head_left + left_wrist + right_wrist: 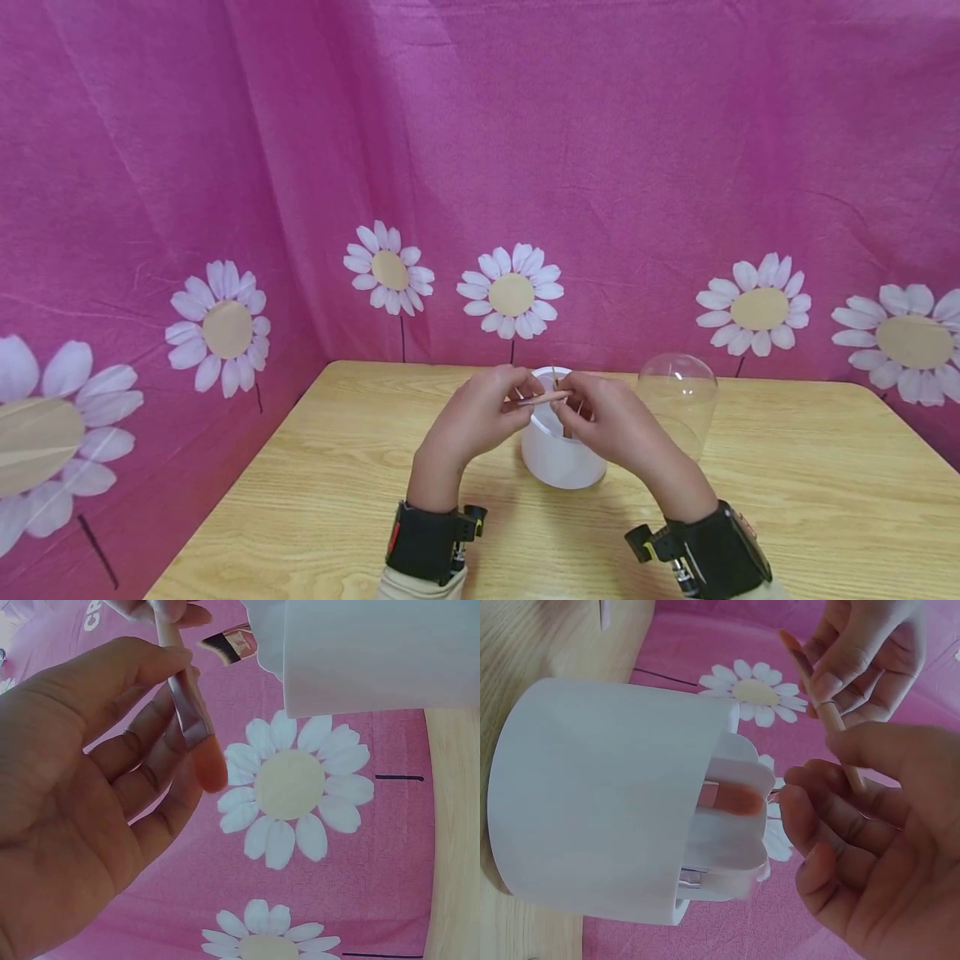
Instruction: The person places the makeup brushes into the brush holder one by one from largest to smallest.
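Note:
Over a white round brush holder (562,462), both hands hold one makeup brush (210,765) with a flat orange-brown tip and pale handle. My left hand (476,412) pinches it between thumb and fingers close to the metal collar, bristles toward the left. My right hand (626,421) pinches the handle's other end with thumb and fingers, as the right wrist view shows. Inside the holder stand other brushes: one with brown bristles (739,800) beside scalloped white dividers (727,844), and an angled dark-tipped brush (221,649) showing above the rim in the left wrist view.
A clear dome cover (678,400) stands on the wooden table (345,508), right of the holder and behind my right hand. Pink cloth (600,150) printed with white daisies hangs at the table's back and left. Both wrists wear black camera straps.

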`<state>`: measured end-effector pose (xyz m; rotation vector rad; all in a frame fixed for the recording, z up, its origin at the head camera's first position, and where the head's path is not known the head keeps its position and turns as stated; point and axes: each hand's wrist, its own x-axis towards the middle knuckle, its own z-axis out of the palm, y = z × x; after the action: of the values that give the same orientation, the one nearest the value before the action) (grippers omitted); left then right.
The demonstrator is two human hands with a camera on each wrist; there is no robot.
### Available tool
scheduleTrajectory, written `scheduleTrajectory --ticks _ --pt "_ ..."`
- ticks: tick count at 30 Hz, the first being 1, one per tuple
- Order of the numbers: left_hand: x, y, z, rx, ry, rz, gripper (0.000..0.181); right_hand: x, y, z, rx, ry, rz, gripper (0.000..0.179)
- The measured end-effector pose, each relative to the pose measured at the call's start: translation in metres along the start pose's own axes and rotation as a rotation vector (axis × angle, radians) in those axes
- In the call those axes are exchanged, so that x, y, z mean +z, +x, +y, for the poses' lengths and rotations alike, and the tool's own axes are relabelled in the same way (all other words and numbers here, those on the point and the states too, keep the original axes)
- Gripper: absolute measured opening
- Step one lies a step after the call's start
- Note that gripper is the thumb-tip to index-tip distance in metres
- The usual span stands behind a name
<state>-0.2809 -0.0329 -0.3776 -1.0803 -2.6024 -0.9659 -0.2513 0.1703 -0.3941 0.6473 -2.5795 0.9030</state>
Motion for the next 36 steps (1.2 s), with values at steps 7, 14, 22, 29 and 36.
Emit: scheduleTrajectory --ticks 7,14,22,29,36 --pt "0.001 0.0 -0.001 -0.04 0.037 0.002 0.019 0.002 0.0 0.0 0.025 -0.013 -0.05 0.01" --pt "0.003 0.001 -0.002 -0.064 0.047 -0.005 0.016 0.002 0.0 0.0 -0.034 -0.056 -0.054 0.013" --pt "0.002 -0.001 -0.006 -0.171 0.041 -0.028 0.013 -0.001 0.0 -0.002 0.0 -0.048 -0.064 0.011" --pt "-0.004 -0.006 -0.015 -0.19 0.042 0.018 0.011 -0.002 -0.001 -0.003 0.041 -0.046 -0.022 0.009" --pt "-0.011 -0.007 -0.021 -0.142 0.0 0.104 0.015 -0.003 -0.001 -0.005 0.043 -0.035 -0.022 0.01"
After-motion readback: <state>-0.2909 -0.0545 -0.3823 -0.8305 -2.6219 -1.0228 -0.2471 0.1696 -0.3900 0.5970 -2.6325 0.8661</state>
